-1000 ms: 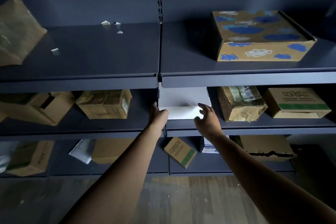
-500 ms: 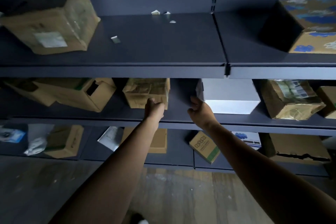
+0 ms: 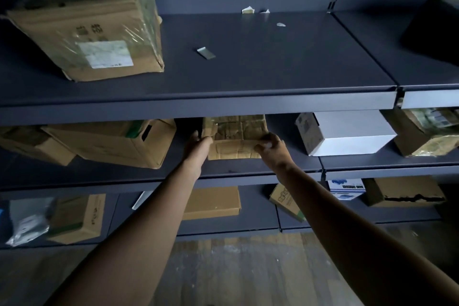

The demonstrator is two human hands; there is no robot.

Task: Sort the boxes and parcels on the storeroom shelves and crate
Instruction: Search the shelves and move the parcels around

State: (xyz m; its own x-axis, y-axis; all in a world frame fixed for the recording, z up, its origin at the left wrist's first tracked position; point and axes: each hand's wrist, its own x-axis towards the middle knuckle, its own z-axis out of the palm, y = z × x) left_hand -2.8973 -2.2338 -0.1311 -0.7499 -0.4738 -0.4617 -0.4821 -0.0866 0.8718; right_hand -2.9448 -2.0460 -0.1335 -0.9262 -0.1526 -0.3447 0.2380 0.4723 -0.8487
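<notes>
A small crumpled brown cardboard box (image 3: 234, 140), wrapped in tape, sits on the middle shelf (image 3: 248, 171) of dark blue racking. My left hand (image 3: 198, 148) grips its left side. My right hand (image 3: 272, 148) grips its right front corner. To its right stands a white box (image 3: 347, 135), apart from my hands. A larger brown carton (image 3: 116, 144) with a hand slot lies tilted to its left.
The top shelf (image 3: 248, 97) holds a big taped carton (image 3: 94, 32) at the left, paper scraps and a dark box (image 3: 432, 30) at the right. A taped parcel (image 3: 427, 131) lies right of the white box. The bottom shelf carries several boxes and a plastic bag (image 3: 27, 221). Wooden floor (image 3: 236, 271) lies below.
Both hands left the white box and moved left to the small crumpled box, which they now hold. My view swung left and closer to the shelves.
</notes>
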